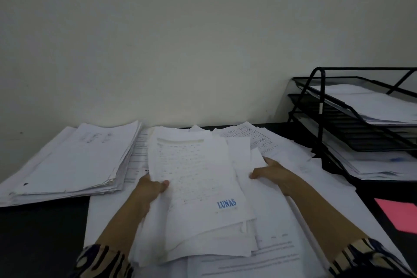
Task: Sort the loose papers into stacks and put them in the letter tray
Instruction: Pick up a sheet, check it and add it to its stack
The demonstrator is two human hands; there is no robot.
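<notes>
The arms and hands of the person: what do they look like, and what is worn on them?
Both forearms are bare from wrist to near the elbow. The left sleeve and the right sleeve are of patterned fabric, dark navy with beige or tan patches. The left hand and right hand are bare: no gloves, and no rings or watch can be seen.

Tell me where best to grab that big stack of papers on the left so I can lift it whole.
Probably by its two long sides, one hand each. The stack lies flat on the desk, thick, with ragged edges fanning at its near right corner, so a one-sided pinch would likely let sheets slide.
</notes>
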